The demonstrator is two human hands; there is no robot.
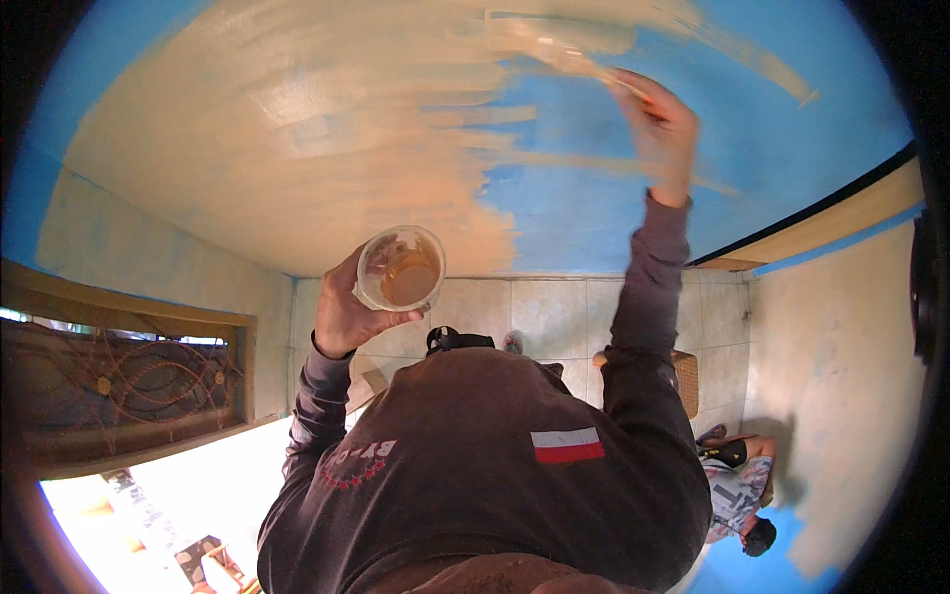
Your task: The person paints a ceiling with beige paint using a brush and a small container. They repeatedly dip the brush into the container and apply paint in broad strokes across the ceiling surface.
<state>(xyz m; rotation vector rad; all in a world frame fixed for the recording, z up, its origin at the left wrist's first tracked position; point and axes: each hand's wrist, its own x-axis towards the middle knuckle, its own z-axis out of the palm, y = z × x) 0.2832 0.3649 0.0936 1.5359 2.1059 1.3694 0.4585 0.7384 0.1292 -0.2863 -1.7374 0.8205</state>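
Observation:
My left hand (339, 307) is wrapped round a clear plastic tub (380, 259), its mouth turned upward in view. Beige paint (411, 286) lies in the bottom, with smears up the inside. Raised to the upper right, my right hand (663, 124) grips a paintbrush (592, 69); motion blurs both. The bristles are against the wall or very close to it; blur hides which. Beige streaks cover the left part of that wall (327, 148), while bright blue paint (584, 213) shows to the right, with a few beige strokes across it.
Pale floor tiles (549, 302) meet the painted wall's foot. At the left is a wooden window frame (247, 366) with a scrolled metal grille (129, 381). A brown woven-looking seat (685, 384) stands by my right side. Another person (734, 490) is low beside the right-hand wall (836, 386).

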